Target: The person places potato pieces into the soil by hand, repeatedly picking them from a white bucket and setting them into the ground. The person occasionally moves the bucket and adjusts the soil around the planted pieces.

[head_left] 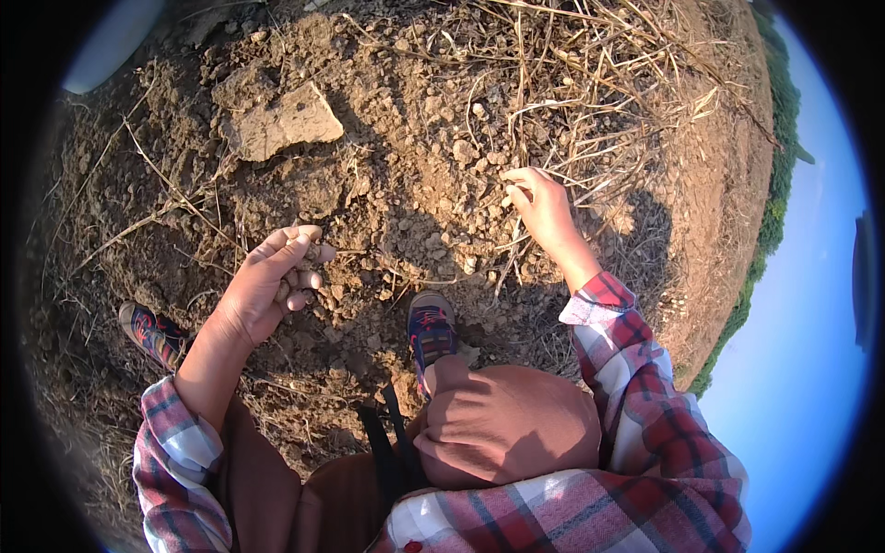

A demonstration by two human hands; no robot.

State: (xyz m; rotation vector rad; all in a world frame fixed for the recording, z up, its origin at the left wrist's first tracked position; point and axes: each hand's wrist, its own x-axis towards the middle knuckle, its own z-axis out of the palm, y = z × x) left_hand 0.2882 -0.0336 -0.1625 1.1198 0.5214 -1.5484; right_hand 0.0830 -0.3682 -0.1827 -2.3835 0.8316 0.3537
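Observation:
My left hand point(280, 276) is curled, palm turned partly up, around several small brown lumps point(283, 289) that look like nuts or clods; their exact kind cannot be told. Over the crumbly soil to the right, my right hand point(536, 197) has its thumb and index finger close together, with a small pale piece point(508, 200) at the fingertips. Whether that piece is gripped or lies on the ground behind is unclear. Beneath the hands is dry, cloddy soil point(415, 173) with small pale lumps scattered in it.
A flat slab of dry earth point(283, 124) lies at the upper left. Dry stalks point(594, 90) spread across the upper right, and thin dry stems point(173, 190) cross the left. My shoes point(430, 328) stand on the soil below. Green trees point(774, 200) line the far field edge.

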